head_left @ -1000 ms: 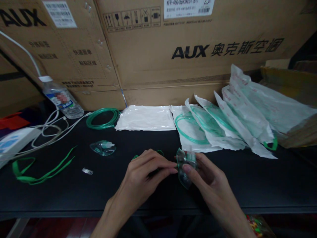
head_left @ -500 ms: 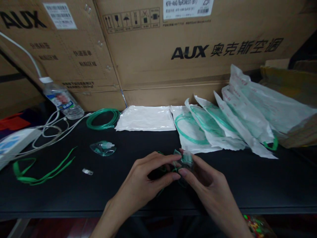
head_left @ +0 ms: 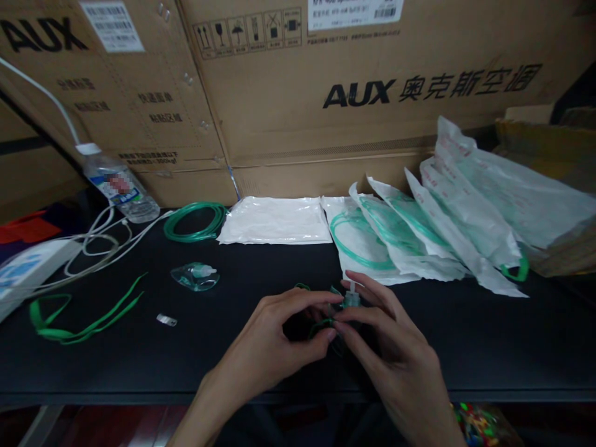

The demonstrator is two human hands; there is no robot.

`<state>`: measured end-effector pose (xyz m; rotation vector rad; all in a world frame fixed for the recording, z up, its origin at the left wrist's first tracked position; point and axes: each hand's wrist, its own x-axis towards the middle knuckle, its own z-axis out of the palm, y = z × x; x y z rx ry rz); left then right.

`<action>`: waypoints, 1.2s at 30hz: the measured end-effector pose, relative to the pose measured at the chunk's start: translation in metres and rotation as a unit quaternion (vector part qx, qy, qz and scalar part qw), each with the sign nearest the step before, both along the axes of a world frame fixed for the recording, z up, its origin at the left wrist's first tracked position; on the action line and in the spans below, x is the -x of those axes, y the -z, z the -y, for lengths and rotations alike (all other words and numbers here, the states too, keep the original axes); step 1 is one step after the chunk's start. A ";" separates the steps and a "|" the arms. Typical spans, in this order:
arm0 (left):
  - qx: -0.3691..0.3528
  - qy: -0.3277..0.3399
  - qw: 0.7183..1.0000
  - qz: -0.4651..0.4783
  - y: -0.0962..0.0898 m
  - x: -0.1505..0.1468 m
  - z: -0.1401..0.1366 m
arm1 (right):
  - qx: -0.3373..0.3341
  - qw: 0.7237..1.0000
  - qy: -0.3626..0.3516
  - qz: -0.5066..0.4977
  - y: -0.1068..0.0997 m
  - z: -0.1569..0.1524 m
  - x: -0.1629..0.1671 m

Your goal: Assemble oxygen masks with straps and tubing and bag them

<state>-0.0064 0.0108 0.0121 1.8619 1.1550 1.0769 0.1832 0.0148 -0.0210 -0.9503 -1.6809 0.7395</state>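
Note:
Between my two hands, above the front part of the black table, is a clear green-tinted oxygen mask [head_left: 352, 299] with its pale connector pointing up. My left hand [head_left: 274, 329] pinches its left side with thumb and fingers. My right hand [head_left: 395, 341] is closed on the other side, thumb and fingertips meeting near a thin green elastic cord [head_left: 322, 323]. Most of the mask body is hidden by the fingers. A second oxygen mask [head_left: 195, 277] lies to the left on the table. Beyond it rests a coil of green tubing [head_left: 195, 239].
A green strap [head_left: 58, 335] and a small metal strip [head_left: 166, 320] lie at left. White cables and a power strip [head_left: 32, 267] sit near a water bottle [head_left: 121, 189]. A white packet [head_left: 274, 220] and several packaged tubing sets [head_left: 363, 242] stand before cardboard boxes [head_left: 279, 124].
My right hand has shifted its fingers: they are now raised behind and around the mask's connector, with thumb and fingertip pinching by the cord. My left hand stays nearly in place.

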 end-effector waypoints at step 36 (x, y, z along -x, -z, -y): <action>-0.106 -0.054 0.992 -0.044 0.003 0.004 0.002 | 0.227 0.962 -0.037 -0.146 -0.001 -0.002 -0.008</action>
